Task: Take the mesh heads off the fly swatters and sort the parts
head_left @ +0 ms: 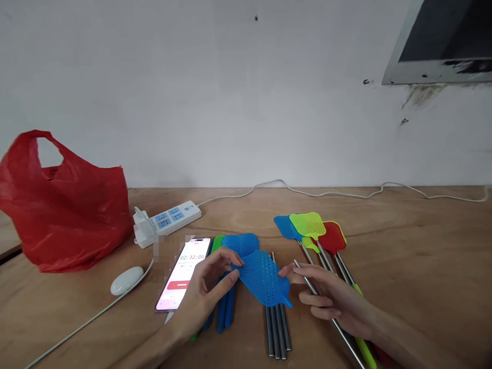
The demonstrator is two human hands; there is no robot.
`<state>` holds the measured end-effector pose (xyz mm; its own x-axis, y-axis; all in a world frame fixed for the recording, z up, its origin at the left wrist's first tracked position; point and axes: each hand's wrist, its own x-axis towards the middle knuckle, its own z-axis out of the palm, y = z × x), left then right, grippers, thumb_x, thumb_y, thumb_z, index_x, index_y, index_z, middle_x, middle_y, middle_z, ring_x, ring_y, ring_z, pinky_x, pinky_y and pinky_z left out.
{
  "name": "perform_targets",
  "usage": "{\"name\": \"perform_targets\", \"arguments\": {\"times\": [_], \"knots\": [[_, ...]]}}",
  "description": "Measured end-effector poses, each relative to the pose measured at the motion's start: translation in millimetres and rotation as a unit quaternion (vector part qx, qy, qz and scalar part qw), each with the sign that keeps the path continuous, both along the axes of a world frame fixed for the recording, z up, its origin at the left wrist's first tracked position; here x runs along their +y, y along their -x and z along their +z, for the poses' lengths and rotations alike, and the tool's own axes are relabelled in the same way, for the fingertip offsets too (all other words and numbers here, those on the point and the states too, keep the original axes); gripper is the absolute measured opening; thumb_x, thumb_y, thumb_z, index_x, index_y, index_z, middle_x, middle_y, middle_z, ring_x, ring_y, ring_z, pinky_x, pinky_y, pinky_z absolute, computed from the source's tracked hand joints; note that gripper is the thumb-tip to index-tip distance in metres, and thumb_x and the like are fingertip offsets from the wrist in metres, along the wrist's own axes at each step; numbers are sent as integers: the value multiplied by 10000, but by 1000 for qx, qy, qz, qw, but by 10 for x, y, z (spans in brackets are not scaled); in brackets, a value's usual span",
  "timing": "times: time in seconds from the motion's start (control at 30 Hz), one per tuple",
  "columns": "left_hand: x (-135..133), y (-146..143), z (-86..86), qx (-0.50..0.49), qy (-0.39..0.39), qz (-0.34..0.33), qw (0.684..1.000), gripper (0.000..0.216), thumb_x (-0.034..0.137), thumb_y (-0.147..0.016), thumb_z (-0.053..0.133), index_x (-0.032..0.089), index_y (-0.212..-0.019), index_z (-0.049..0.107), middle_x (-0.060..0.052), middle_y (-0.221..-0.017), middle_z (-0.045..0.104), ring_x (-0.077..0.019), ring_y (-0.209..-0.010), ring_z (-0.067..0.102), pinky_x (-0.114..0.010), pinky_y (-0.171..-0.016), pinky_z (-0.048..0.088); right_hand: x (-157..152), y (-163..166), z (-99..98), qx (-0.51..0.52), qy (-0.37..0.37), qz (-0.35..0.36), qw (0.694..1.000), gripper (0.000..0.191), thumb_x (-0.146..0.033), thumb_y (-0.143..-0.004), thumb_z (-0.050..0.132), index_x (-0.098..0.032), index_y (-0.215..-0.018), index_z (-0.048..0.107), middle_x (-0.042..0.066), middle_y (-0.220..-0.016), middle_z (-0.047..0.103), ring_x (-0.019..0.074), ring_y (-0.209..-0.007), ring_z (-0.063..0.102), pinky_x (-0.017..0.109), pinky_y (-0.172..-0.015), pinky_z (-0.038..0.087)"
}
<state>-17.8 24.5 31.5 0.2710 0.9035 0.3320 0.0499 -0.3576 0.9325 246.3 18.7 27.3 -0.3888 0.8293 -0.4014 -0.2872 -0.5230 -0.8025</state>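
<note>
My left hand point(207, 282) pinches the edge of a blue perforated fly swatter head point(264, 279), tilted with its narrow socket toward the lower right. My right hand point(326, 294) holds a thin metal rod point(344, 337), while its fingertips touch the head's right side. The rod's upper end is apart from the socket. Below the head lie several loose metal rods point(277, 335). Behind my left hand are another blue head point(244, 243), a green head point(218, 242) and blue handles point(226, 310), partly hidden. Fly swatters with yellow-green point(307, 224), red point(332, 237) and blue point(284, 225) heads lie at the right.
A lit phone point(188, 274) with a timer lies left of my left hand. Farther left are a white power strip point(175, 219), a rounded white device point(126, 280) and a red plastic bag point(73, 220). A white cable point(330, 194) runs along the wall.
</note>
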Motion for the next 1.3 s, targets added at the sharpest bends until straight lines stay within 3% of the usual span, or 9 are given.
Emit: {"name": "perform_targets", "arguments": {"times": [0.1,0.2,0.3,0.47,0.67,0.8,0.9,1.07,1.3], "knots": [[-17,-9,-10,4,20,-10,1000,193,376,-948,640,252,-1095,625,-61,-1127,614,-244,-1034,595,-357,-888,502,-19,-1,6,5,-9,16,1000,221,-343,-857,697,-171,-959,788,5,-878,584,-12,-431,148,166,-362,81],[-22,-16,-36,3,29,37,999,393,363,-971,608,318,-1337,473,-70,-1323,545,-257,-1144,570,-397,-945,493,-16,5,17,8,-41,-23,999,206,-321,-903,643,-205,-976,797,55,-1118,639,-8,-444,151,171,-374,94],[-19,-9,-56,47,24,59,997,382,370,-986,581,325,-1348,468,-52,-1200,604,-236,-1081,600,-386,-931,492,-8,15,29,10,-63,-40,997,215,-323,-913,628,-251,-1035,790,71,-1339,596,1,-455,160,181,-383,89],[-43,-6,-70,116,31,-26,992,322,432,-989,556,288,-1276,577,-22,-949,658,-192,-808,643,-337,-763,524,-25,23,53,16,-59,2,998,230,-321,-910,617,-244,-1040,790,97,-1415,562,4,-456,175,189,-390,98],[-32,-9,-35,118,74,-26,990,352,473,-994,516,245,-1213,671,-53,-968,737,-234,-920,683,-348,-826,530,-41,1,66,47,-51,57,996,268,-287,-934,569,-259,-1122,758,115,-1432,558,13,-454,200,186,-398,109],[35,36,14,170,25,79,982,340,476,-985,515,273,-1186,701,-39,-1077,746,-269,-1012,663,-395,-920,494,-10,-4,72,53,-35,23,998,282,-318,-943,546,-227,-1116,749,153,-1330,631,39,-460,148,186,-394,119],[86,65,29,230,-32,134,963,308,459,-978,518,274,-1089,738,-32,-1034,757,-291,-977,668,-408,-882,502,44,2,51,57,-19,-24,998,269,-346,-918,579,-167,-1009,757,137,-1048,712,46,-461,106,178,-382,119],[128,91,-3,325,-100,116,933,253,388,-966,522,260,-995,739,-50,-981,755,-304,-949,670,-426,-856,505,105,11,-36,93,-31,-67,993,248,-388,-827,686,-149,-885,717,-40,-605,479,54,-450,99,171,-358,136],[112,115,-62,446,-170,129,869,285,382,-979,498,244,-1081,726,-95,-989,632,-327,-933,606,-513,-832,489,86,38,-96,51,-89,-142,985,270,-384,-824,677,-201,-1021,648,-68,-600,404,87,-487,245,185,-421,301]]}}
